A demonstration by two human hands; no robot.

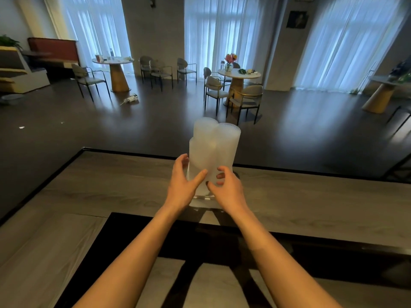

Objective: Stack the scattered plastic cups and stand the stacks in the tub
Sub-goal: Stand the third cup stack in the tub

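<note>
Where the view begins at six o'clock, a grey wood-grain counter [111, 185] spreads out, set with black panels [133, 230] and edged in black on its far side. At twelve o'clock, close to that far edge, the clear tub [192, 150] stands upright on the wood. Inside it, stacks of cups [229, 134], translucent and white, stand side by side with their tops above its rim.

Beyond the counter lies a dark, glossy floor [133, 130]. A round table [113, 61] on a cone-shaped wooden base sits at eleven o'clock with chairs around it. A second round table [239, 73] at one o'clock carries a vase of flowers [230, 62]. A sofa [17, 70] shows at ten o'clock. Tall white curtains [222, 30] glow along the back wall, and a dark picture [297, 18] hangs at one o'clock.

Both bare forearms reach up from six o'clock and converge on the tub. The left hand [182, 181] grasps its left side: the thumb lies across the front wall and the fingers curve round the wall at nine o'clock. The right hand [226, 187] holds the lower front at four o'clock, with its fingertips curled in against the plastic. The two thumbs nearly meet in front.
</note>
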